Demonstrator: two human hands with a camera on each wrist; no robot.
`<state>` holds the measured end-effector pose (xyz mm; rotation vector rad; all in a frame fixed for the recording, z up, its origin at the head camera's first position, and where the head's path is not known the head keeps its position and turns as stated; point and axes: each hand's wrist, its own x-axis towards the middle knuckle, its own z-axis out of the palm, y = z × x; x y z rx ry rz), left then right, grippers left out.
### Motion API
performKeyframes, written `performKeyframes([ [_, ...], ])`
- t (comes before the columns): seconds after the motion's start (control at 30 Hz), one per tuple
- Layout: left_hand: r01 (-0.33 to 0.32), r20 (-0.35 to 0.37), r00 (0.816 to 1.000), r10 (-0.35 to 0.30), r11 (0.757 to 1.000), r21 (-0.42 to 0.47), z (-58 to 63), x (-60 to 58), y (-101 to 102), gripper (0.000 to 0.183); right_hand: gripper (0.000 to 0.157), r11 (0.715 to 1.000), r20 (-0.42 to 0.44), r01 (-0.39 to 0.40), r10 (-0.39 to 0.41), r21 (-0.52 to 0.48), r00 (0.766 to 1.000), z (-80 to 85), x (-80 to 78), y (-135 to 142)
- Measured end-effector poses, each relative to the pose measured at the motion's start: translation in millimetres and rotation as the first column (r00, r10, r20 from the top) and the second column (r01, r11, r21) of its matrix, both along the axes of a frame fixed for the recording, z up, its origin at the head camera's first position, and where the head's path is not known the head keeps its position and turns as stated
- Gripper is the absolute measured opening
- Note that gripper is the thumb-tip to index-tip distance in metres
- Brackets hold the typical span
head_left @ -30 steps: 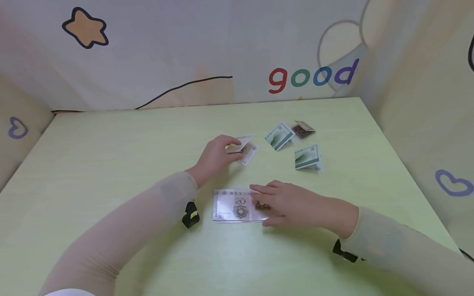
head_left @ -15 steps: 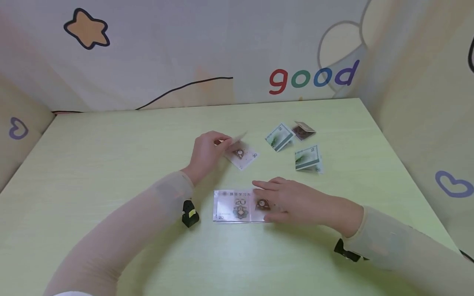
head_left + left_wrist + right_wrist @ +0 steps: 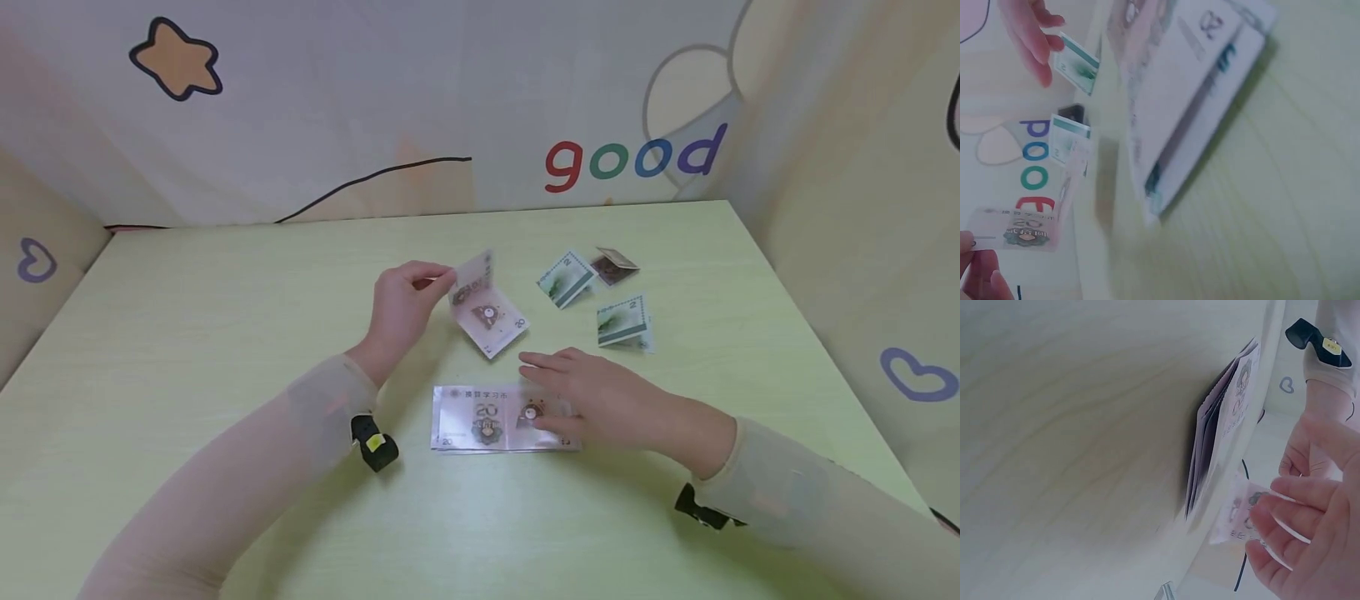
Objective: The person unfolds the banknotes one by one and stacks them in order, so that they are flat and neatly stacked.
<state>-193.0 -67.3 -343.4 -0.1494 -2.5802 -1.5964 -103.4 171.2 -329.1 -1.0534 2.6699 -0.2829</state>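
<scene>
My left hand (image 3: 401, 308) pinches the left corner of a pinkish play banknote (image 3: 498, 321) marked 20. The note has a middle crease, one half tilted up and the other slanting down toward the table. In the left wrist view its raised half (image 3: 1019, 231) stands by my fingertips. A small stack of notes (image 3: 461, 421), a 20 on top, lies flat in front of me. My right hand (image 3: 600, 396) is over the stack's right end, its fingers spread and loosely bent, holding nothing. In the right wrist view the stack (image 3: 1235, 406) shows slightly parted layers.
Two folded green notes (image 3: 566, 279) (image 3: 622, 321) stand tented on the table at the back right. A folded brown note (image 3: 617, 265) is just behind them. The table (image 3: 225, 333) meets a printed cloth wall (image 3: 337, 100) at the back and sides.
My left hand has moved left and opened out the folded 20 note, whose upper half now stands raised. My right hand has shifted slightly up and right, uncovering more of the stack.
</scene>
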Motion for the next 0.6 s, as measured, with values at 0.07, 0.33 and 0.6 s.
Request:
performKeyframes([
  [0.07,-0.008,0.014,1.000,0.008,1.000,0.025,2.9,3.4,-0.4,0.019,0.062,0.999,-0.008,0.041,-0.041,-0.012,0.999,0.9,-0.6,0.2],
  [0.33,-0.035,0.082,0.996,0.028,0.995,0.092,5.3,17.4,0.4,0.018,0.062,0.971,-0.051,0.218,-0.223,-0.095,0.973,0.3,-1.2,1.8],
  [0.6,-0.057,0.128,0.991,0.032,0.978,0.203,10.2,30.1,4.1,0.016,0.065,0.961,-0.113,0.240,-0.256,-0.135,0.960,-0.1,-1.9,1.0],
])
